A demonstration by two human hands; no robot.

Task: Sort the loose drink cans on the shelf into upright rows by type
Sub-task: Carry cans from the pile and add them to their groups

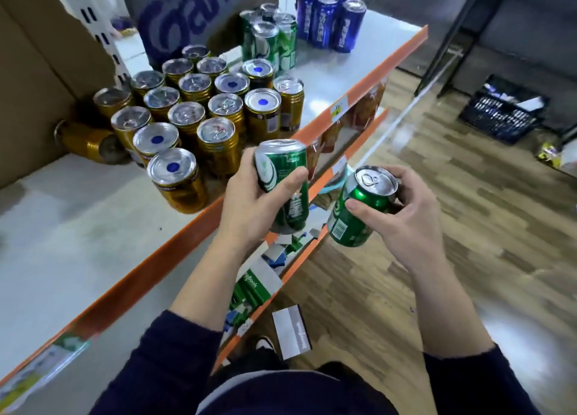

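Both our hands were full. Our left hand (249,205) had its fingers and thumb curled tight round the first green can (281,171), which leaned a little, just over the orange edge (175,242) of the shelf (93,227). Our right hand (402,214) held the second green can (359,208) the same way, with fingers wrapped round its side. Its silver top and ring were tipped toward us. Both cans were up in the air, close to each other but not touching. The second one was out in front of the shelf. On the shelf, right behind our left hand, stood a big bunch of gold cans (187,111) in rows, all upright. One lying gold can (84,139) was on its side at the far left, by the wall. Farther back stood a small group of standing green cans (271,42), and beside them some blue cans (331,21). Down on the wooden floor (468,227), off to the right, sat a black basket (502,108).
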